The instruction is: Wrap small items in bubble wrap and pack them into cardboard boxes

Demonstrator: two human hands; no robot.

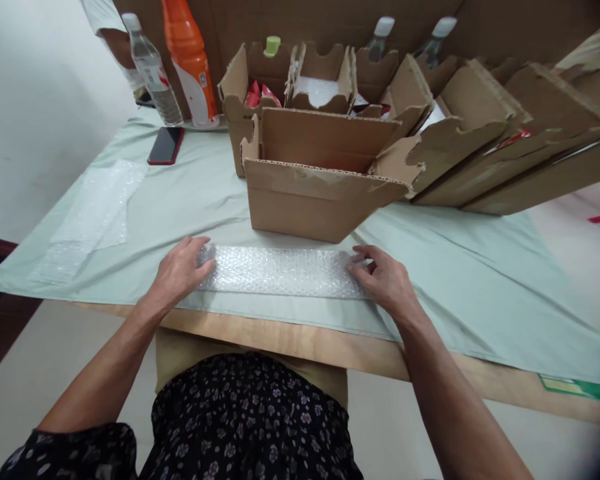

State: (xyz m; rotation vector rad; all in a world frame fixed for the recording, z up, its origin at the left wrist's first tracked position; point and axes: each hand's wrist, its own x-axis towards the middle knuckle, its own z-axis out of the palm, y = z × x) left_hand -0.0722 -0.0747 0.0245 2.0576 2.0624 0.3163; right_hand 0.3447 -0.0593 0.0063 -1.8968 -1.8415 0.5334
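Observation:
A long folded strip of bubble wrap (280, 271) lies flat near the table's front edge. At its left end is my left hand (184, 267), thumb and fingers closed on the wrap's edge. The right end is between the thumb and curled fingers of my right hand (383, 275). Just behind the strip stands an open cardboard box (300, 207), its top flaps cut with notches; its inside is mostly hidden.
A row of cardboard boxes (455, 160) stands behind. At the back left are a clear bottle (155, 80), an orange bottle (193, 67) and a phone (166, 145). More bubble wrap (90, 213) lies left on the green cloth (195, 193).

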